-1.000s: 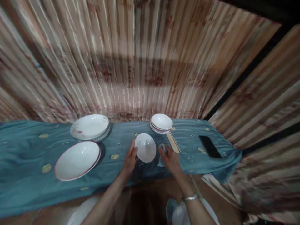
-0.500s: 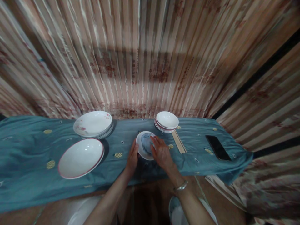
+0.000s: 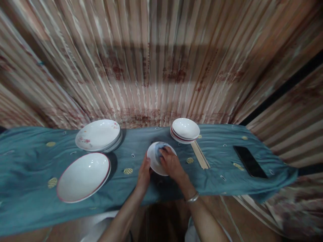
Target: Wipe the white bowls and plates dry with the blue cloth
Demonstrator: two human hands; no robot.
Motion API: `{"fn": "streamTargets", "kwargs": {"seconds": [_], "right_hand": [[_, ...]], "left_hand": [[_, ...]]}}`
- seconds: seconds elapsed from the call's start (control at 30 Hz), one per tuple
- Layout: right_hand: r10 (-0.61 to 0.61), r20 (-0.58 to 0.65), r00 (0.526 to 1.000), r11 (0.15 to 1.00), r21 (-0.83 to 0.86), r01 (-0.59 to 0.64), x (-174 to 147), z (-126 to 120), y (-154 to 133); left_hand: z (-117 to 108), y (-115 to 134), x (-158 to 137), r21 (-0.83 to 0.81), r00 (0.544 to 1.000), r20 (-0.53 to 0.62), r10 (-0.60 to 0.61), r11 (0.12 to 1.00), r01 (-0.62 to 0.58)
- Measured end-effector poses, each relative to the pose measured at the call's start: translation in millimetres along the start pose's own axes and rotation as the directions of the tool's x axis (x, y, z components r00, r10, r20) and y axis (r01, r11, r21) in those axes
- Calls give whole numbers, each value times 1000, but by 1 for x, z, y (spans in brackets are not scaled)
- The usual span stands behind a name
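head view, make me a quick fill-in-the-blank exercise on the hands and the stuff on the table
1. The left hand holds a small bowl while the right hand holds a cloth against its ____ (inner or outer) surface.
2. A bracelet circles the ____ wrist.
3. The phone is ____ in colour.
4. Printed ____ decorate the top large plate.

Missing words: inner; right; black; flowers.

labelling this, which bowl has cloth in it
The small white bowl in the left hand: the right hand holds a bluish cloth inside it. The stacked bowls and large red-rimmed bowl show none.
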State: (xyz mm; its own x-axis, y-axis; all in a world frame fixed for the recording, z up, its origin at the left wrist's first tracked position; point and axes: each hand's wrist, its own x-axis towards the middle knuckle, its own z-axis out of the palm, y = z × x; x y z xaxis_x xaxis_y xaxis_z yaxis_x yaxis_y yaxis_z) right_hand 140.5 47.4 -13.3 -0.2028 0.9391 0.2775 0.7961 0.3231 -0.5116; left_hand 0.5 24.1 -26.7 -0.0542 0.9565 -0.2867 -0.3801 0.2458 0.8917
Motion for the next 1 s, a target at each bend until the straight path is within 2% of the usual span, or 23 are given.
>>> {"fn": "streamTargets", "kwargs": {"seconds": [0.07, 0.17, 0.33, 0.43, 0.57, 0.7, 0.8, 0.9, 1.0], "right_hand": [[-18, -33, 999, 991, 131, 22, 3, 5, 3], [-24, -10, 1000, 942, 333, 26, 6, 11, 6], [-99, 59, 993, 775, 631, 40, 7, 11, 4], [-143, 108, 984, 696, 718, 22, 6, 5, -1], [-170, 182, 968, 653, 757, -27, 2, -9, -6], [-129, 250, 960, 632, 766, -115, -4, -17, -5], [-85, 329, 940, 643, 739, -201, -11, -21, -3], [-97, 366, 925, 702, 684, -197, -18, -28, -2], [-103, 388, 916, 806, 572, -152, -26, -37, -1]], "left_hand": [[0, -1, 0, 18, 1000, -6, 13, 1000, -13], [-1, -3, 0, 39, 1000, 19, 9, 999, -10], [-1, -4, -3, 88, 999, 20, 41, 995, -43], [0, -4, -3, 145, 994, 9, 113, 983, -113], [0, -8, -1, 214, 978, 13, 208, 955, -206], [1, -9, -3, 231, 955, 55, 292, 927, -297], [3, -7, -5, 258, 953, 78, 294, 917, -304], [4, -4, -5, 276, 949, 89, 303, 908, -315], [5, -4, -3, 273, 943, 98, 317, 903, -332]]}}
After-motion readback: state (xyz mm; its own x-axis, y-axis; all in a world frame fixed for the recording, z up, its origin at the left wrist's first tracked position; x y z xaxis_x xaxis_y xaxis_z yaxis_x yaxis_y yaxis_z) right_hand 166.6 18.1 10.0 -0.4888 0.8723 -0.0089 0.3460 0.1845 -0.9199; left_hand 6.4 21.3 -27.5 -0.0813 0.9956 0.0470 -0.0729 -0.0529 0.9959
